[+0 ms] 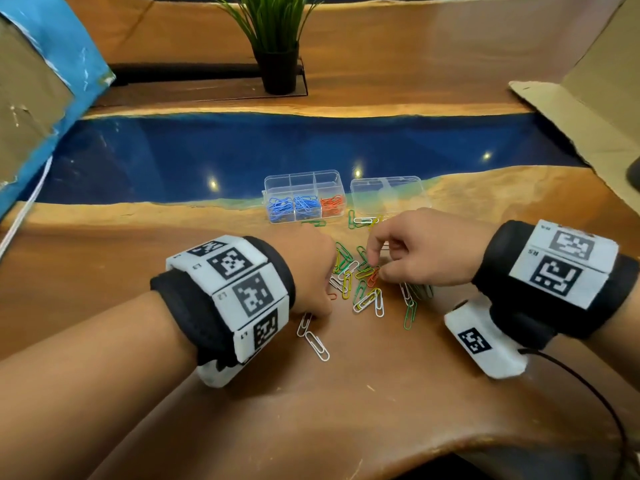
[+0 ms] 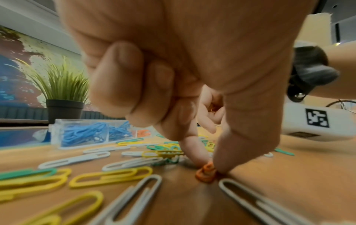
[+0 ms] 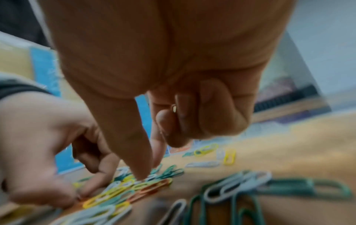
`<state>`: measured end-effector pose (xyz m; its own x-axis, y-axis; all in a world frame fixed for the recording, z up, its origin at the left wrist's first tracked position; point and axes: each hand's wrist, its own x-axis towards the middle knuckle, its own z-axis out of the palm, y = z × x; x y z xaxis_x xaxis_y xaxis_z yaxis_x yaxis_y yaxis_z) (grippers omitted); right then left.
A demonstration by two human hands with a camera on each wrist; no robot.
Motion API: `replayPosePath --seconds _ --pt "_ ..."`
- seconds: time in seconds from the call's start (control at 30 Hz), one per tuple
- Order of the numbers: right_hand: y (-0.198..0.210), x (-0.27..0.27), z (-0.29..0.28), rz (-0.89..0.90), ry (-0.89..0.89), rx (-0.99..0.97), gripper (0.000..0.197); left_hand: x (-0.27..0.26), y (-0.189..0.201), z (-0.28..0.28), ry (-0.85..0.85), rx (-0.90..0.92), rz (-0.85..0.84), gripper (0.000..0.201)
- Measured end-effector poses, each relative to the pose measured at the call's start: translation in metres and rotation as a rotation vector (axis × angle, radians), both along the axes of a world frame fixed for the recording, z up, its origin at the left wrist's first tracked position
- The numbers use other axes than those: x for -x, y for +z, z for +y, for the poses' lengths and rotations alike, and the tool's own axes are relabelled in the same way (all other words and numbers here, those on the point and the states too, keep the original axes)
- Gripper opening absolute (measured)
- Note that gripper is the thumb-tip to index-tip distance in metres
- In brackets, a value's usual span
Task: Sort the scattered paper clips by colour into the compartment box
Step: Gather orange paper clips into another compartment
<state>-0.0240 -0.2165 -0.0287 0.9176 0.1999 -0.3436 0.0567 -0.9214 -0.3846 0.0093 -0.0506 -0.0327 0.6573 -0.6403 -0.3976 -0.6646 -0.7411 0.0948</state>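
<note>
Our left hand [image 2: 173, 73] pinches an orange clip [image 2: 205, 175] on the table while our right hand [image 1: 412, 252], fingers curled, reaches into the pile [image 1: 360, 278] near the table's middle; we should lift only orange, toward the box [image 1: 304, 197].

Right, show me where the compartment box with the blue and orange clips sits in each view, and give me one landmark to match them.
Head: the compartment box sits above centre, beyond both hands, at the blue strip's edge.
Left wrist: low at the left, behind the loose clips, right of the potted plant.
Right wrist: not clearly in it; a blurred orange patch behind the fingers might be part of it.
Shared landmark: the potted plant, which shows only in the head and left wrist views.
</note>
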Motion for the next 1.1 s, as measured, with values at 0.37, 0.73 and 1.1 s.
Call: replayPosePath --seconds 0.37,0.73,1.1 --pt "-0.002 0.001 0.009 -0.038 0.17 0.272 0.007 -0.003 -0.003 -0.004 -0.004 0.004 0.075 0.014" --pt "0.007 -0.025 0.01 0.272 -0.337 -0.421 0.031 -0.036 0.002 0.004 0.611 0.773 0.808 0.025" --pt "0.013 -0.085 0.01 0.302 -0.622 -0.713 0.031 -0.066 0.022 -0.021 0.96 0.942 0.735 0.016"
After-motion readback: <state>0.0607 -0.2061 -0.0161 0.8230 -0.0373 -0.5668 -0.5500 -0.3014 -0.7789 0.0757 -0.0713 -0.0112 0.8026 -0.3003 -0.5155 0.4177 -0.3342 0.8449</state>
